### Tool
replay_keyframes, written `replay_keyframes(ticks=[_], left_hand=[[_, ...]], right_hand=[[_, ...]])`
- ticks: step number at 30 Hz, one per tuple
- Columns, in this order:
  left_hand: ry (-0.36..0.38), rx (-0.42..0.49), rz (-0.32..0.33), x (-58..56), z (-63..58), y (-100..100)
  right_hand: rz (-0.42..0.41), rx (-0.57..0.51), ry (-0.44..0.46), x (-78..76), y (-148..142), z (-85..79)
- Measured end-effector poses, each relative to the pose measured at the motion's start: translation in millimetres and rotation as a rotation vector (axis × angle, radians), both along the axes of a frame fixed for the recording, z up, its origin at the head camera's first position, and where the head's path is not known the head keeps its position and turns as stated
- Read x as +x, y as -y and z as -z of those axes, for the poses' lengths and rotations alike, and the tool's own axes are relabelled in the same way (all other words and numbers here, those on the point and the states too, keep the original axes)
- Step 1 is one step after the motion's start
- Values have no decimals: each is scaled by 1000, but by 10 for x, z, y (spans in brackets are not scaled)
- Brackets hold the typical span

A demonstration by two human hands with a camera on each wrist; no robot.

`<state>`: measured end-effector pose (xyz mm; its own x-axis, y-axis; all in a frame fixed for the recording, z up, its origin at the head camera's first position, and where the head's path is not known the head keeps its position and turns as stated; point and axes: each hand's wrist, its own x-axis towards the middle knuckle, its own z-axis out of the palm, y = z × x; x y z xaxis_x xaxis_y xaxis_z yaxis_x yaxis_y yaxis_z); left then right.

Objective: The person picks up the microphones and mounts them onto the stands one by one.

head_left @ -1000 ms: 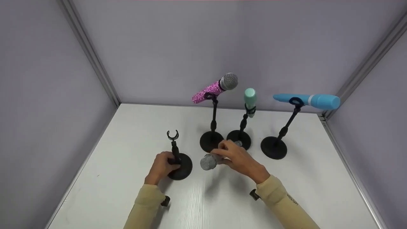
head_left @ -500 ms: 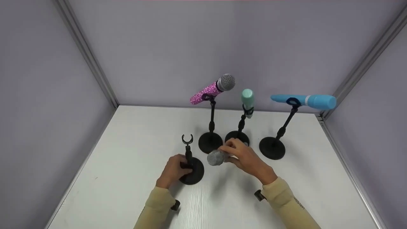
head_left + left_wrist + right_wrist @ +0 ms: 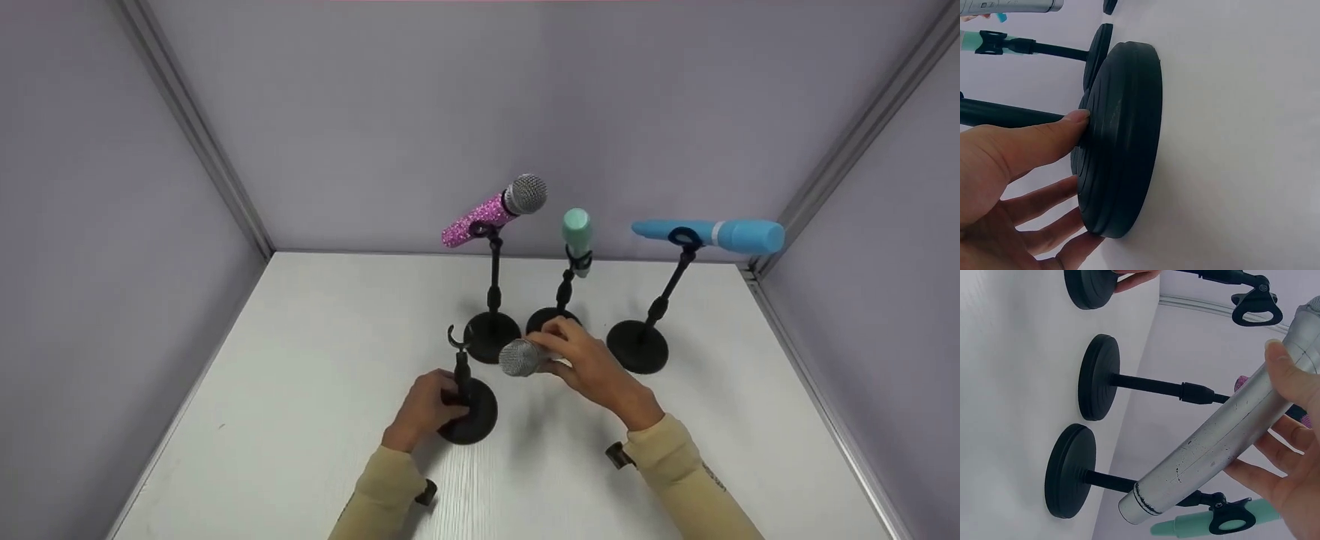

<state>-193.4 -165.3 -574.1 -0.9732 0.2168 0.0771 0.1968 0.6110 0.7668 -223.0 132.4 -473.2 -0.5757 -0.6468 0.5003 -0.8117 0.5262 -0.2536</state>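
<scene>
My left hand [image 3: 427,409] grips a black desktop microphone stand [image 3: 480,411] by its round base, beside the post. In the left wrist view the thumb lies on top of the base [image 3: 1123,140] and the fingers reach its edge. The holder clip on top of this stand carries nothing. My right hand [image 3: 596,371] holds a silver microphone [image 3: 1207,439] between thumb and fingers, above the table. Its grey mesh head [image 3: 519,358] points left toward the held stand's clip, a short gap apart. The silver body is mostly hidden by the hand in the head view.
Behind the hands stand three more black stands. They carry a glittery pink microphone [image 3: 480,219], a mint green one [image 3: 577,231] and a blue one [image 3: 709,235]. The nearest bases sit close to the right hand. Grey walls enclose the white table [image 3: 315,322].
My left hand has moved the stand to the right, nearer the silver microphone. The right hand has shifted slightly right and away from me, still holding the microphone.
</scene>
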Motion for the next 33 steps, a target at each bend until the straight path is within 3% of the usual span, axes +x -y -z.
replay_keyframes(ticks=[6, 16, 23, 33], left_hand=[[-33, -1, 39, -4, -17, -51], [15, -17, 74, -3, -57, -234], [-8, -46, 102, 0, -43, -375], [-32, -111, 91, 32, -13, -506]], right_hand=[[1, -25, 22, -18, -24, -74], [-24, -114, 54, -39, -37, -237], [-61, -161, 110, -63, 27, -349], [-146, -229, 143, -122, 230, -454]])
